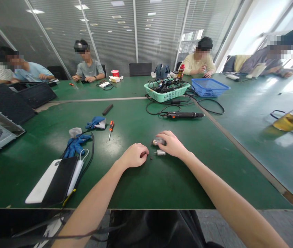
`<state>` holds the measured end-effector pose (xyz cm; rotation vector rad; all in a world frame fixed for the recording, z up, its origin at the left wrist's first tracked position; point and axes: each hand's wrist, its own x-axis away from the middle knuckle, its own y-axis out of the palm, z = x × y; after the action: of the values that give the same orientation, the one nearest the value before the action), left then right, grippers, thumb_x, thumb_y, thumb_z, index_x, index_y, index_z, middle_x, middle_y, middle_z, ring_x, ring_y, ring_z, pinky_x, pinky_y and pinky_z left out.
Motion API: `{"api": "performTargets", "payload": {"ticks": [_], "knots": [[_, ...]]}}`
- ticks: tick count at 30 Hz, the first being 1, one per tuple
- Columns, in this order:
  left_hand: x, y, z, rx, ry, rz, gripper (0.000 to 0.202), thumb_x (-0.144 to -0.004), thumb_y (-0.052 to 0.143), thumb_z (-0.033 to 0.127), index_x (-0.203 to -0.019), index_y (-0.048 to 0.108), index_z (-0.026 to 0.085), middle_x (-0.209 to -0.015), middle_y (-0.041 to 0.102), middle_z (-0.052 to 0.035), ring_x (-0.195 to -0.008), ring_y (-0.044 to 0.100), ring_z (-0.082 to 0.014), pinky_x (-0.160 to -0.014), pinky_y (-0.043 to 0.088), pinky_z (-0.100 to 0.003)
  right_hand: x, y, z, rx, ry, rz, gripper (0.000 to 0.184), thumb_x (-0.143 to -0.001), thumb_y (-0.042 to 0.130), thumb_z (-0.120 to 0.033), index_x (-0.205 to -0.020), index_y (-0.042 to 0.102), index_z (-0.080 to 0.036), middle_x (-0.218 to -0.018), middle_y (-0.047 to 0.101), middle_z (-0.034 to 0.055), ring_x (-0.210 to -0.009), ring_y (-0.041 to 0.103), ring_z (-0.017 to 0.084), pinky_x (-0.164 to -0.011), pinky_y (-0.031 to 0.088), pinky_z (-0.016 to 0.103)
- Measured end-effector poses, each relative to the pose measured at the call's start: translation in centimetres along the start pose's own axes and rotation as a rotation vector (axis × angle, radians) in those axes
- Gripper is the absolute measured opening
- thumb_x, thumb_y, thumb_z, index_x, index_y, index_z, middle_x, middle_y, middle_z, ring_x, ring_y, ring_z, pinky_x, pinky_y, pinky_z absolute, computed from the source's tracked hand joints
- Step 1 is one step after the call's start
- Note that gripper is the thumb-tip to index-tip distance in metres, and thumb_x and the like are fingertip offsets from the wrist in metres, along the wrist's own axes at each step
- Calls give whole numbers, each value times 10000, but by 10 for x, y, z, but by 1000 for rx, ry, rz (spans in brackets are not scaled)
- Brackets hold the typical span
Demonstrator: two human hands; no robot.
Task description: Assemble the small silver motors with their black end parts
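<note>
The nearer cylinder (161,152) is metallic, the tabletop (141,186) glossy.

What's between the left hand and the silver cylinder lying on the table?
Head view: a small dark piece lies on the green tabletop between left hand and silver cylinder.

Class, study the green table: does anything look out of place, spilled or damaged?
Two untidy spots, no obvious spill. A small dark piece lies loose beside the left hand; whether it broke off something, I cannot tell. Black cables trail from the green basket onto the table.
</note>
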<state>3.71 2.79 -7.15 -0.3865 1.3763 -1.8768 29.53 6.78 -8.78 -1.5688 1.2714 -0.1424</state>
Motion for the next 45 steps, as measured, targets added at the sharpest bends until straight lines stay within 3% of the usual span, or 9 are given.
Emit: {"api": "performTargets", "payload": {"ticks": [4,10,17,30,45], "knots": [[0,0,-1,0,4,4,157,-814,588,125,-910,691,194,-746,650,-16,-790,592,-186,-817,459,-326,1,5,2,-49,23,-19,346,-848,668,-279,-1190,693,-232,-1186,687,91,-1122,608,278,-1024,500,461],[0,0,-1,-3,0,6,150,-812,585,127,-897,687,196,-738,643,-18,-782,589,-188,-800,462,-330,4,-3,-8,-91,24,-81,372,-828,658,-240,-1197,689,-219,-1156,701,91,-1097,617,271,-1004,502,453],[0,0,0,9,-1,6,164,-814,582,123,-910,693,194,-756,653,-23,-797,591,-192,-814,462,-330,8,-10,-16,-96,17,-124,525,-809,695,-274,-1326,622,-228,-1266,650,110,-1208,574,292,-1061,476,479],[0,1,-1,5,-5,10,151,-822,580,127,-910,685,192,-756,647,-20,-804,588,-191,-799,454,-327,13,-13,-18,-111,-19,-173,601,-806,708,-281,-1390,575,-235,-1367,595,128,-1312,521,307,-1124,439,512],[0,2,0,-12,3,11,153,-819,582,128,-909,685,196,-747,643,-18,-786,584,-189,-788,452,-326,13,-12,-16,-108,21,-175,537,-867,680,-332,-1383,578,-222,-1376,597,135,-1310,539,301,-1126,441,507]]}}
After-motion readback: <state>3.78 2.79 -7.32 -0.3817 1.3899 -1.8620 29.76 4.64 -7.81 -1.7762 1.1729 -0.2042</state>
